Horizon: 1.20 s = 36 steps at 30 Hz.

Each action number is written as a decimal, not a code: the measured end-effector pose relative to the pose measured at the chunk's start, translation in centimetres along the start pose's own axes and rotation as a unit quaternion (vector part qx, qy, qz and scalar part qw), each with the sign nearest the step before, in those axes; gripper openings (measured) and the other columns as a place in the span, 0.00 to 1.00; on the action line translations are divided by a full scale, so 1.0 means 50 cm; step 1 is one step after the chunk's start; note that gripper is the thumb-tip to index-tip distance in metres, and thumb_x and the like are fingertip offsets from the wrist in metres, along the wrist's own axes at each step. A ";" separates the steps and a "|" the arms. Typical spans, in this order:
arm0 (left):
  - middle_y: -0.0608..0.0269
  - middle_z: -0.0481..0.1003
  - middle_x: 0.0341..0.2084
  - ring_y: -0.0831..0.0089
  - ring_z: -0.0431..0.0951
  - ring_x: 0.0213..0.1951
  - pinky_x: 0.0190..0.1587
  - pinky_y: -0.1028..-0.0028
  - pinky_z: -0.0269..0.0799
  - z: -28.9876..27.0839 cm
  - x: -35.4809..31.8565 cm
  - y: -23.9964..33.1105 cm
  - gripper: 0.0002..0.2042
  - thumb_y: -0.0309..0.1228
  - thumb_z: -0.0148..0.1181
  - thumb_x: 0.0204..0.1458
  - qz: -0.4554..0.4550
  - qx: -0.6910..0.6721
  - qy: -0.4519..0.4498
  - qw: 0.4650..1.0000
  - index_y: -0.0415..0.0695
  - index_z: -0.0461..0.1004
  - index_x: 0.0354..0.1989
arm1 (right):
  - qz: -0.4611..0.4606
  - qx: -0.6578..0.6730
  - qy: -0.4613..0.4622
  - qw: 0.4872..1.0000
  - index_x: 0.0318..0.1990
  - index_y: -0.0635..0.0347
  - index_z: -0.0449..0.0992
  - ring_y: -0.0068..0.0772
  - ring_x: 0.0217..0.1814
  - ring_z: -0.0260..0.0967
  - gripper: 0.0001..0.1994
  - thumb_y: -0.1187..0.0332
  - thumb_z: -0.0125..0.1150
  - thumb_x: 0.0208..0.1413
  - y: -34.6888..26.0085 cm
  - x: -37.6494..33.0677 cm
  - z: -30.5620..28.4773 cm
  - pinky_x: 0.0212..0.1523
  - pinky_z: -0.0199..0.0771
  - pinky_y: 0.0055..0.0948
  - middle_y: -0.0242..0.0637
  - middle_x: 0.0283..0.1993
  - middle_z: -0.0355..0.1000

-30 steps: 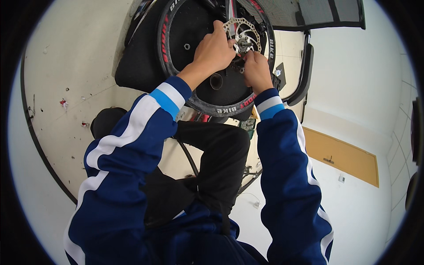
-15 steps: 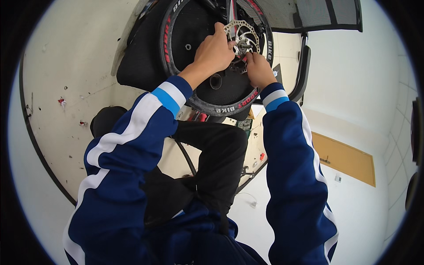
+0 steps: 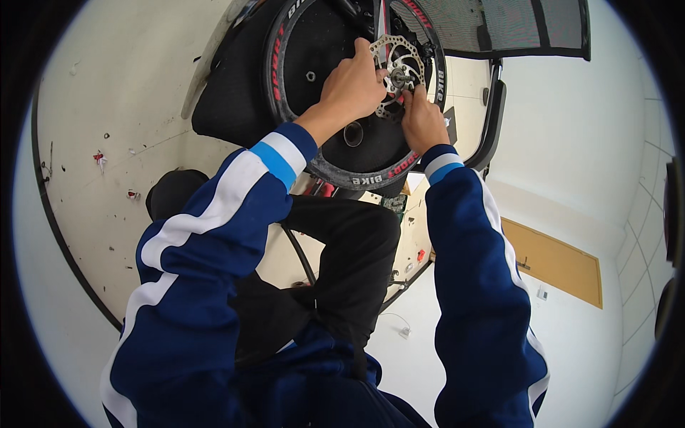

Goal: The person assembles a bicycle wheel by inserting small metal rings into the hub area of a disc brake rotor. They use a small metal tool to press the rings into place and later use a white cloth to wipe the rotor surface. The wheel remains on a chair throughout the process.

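Note:
A small bicycle wheel with a black tyre [image 3: 277,78] lies on a black chair seat [image 3: 222,107]. At its hub is a silver brake disc [image 3: 412,48] with holes and slots, and an axle [image 3: 409,79] sticks out of its middle. My left hand [image 3: 349,85] grips the disc's left side, its thumb beside the hub. Close to the axle, at the disc's lower right, my right hand [image 3: 424,123] is closed in a pinch; what lies between its fingertips is too small to make out. A loose nut [image 3: 310,75] rests on the seat inside the tyre.
Below the hub, within the tyre, lies a round dark cup-like part [image 3: 353,134]. A chair with a mesh back [image 3: 528,28] and black armrest [image 3: 491,125] stands at the upper right. Small red scraps [image 3: 100,160] litter the floor at left. My legs [image 3: 349,228] are beneath the wheel.
The view has shifted slightly, so wheel and hands sit a little further right. My right hand's fingers have changed position slightly beside the axle; my left hand keeps its hold on the disc.

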State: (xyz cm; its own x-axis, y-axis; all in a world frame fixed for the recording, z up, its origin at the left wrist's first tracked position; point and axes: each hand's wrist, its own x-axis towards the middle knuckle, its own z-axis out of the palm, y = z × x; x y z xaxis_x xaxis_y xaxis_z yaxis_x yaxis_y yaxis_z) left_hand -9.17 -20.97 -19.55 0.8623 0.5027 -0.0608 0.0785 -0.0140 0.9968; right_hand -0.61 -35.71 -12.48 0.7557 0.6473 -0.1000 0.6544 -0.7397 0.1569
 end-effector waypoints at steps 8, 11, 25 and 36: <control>0.31 0.78 0.31 0.35 0.81 0.36 0.39 0.46 0.76 0.004 0.000 0.002 0.20 0.32 0.60 0.58 -0.002 0.004 0.002 1.000 0.35 0.58 0.48 | 0.104 0.002 0.049 0.993 0.41 0.66 0.65 0.77 0.38 0.73 0.16 0.59 0.46 0.70 -0.062 -0.017 0.016 0.41 0.72 0.64 0.71 0.32 0.74; 0.31 0.78 0.32 0.35 0.81 0.36 0.39 0.46 0.76 0.006 0.004 -0.002 0.20 0.32 0.60 0.58 -0.005 0.007 -0.001 1.000 0.35 0.58 0.49 | 0.130 0.032 0.060 0.989 0.39 0.71 0.68 0.76 0.39 0.73 0.18 0.59 0.46 0.69 -0.080 -0.011 0.015 0.44 0.74 0.61 0.71 0.33 0.75; 0.32 0.78 0.30 0.33 0.79 0.34 0.37 0.46 0.71 0.008 0.002 -0.007 0.19 0.33 0.59 0.60 -0.014 -0.022 0.001 1.000 0.38 0.58 0.51 | 0.109 0.061 -0.021 0.992 0.41 0.71 0.66 0.80 0.43 0.70 0.17 0.60 0.48 0.64 -0.069 -0.018 -0.009 0.50 0.69 0.64 0.75 0.37 0.73; 0.30 0.77 0.31 0.33 0.80 0.37 0.40 0.46 0.73 0.006 -0.002 0.009 0.20 0.32 0.59 0.59 -0.032 0.000 -0.012 0.999 0.36 0.58 0.51 | 0.002 0.047 -0.062 0.997 0.41 0.72 0.59 0.79 0.41 0.71 0.15 0.65 0.49 0.60 -0.022 -0.007 -0.024 0.48 0.70 0.64 0.76 0.33 0.72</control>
State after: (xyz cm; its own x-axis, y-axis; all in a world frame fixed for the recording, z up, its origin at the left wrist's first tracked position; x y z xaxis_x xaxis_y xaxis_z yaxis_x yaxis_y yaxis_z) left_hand -9.08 -21.31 -19.13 0.8676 0.4811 -0.1261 0.1337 0.0185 0.9908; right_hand -1.62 -34.92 -11.43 0.7518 0.6215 -0.2204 0.6472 -0.7595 0.0661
